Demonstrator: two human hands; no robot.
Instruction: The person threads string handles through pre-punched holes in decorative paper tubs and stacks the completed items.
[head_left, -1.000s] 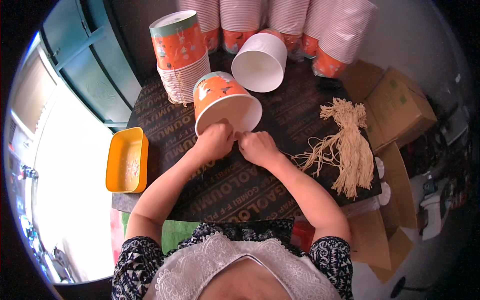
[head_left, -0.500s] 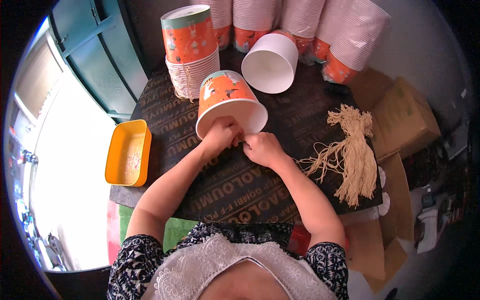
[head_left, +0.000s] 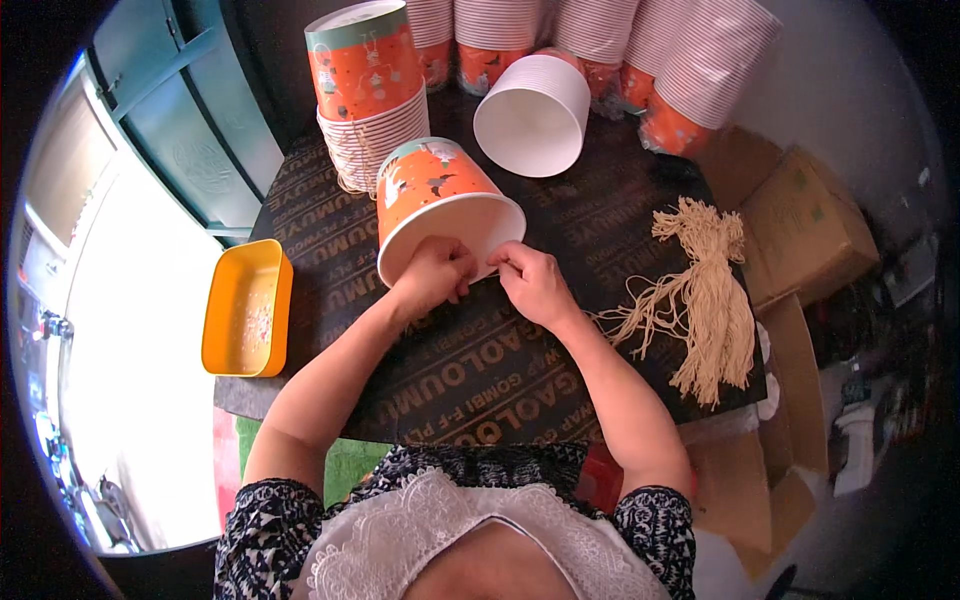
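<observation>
A paper bucket, orange with a green band and white inside, lies tipped on the table with its mouth toward me. My left hand reaches into the lower part of the mouth, its fingers curled at the rim. What they grip is hidden. Just right of it, my right hand has thumb and forefinger pinched together at the rim's right side. Anything in that pinch is too small to make out. A bundle of beige cords lies to the right of my right forearm.
At the far left stands a stack of nested buckets with cords hanging at its side. A white-mouthed bucket lies behind, before several plastic-wrapped stacks. A yellow tray with small bits sits left; cardboard boxes are beyond the right edge.
My right hand has drawn slightly up and right, away from my left fingers, along the rim. The whole view has shifted a little, so the table's things appear slightly displaced.
</observation>
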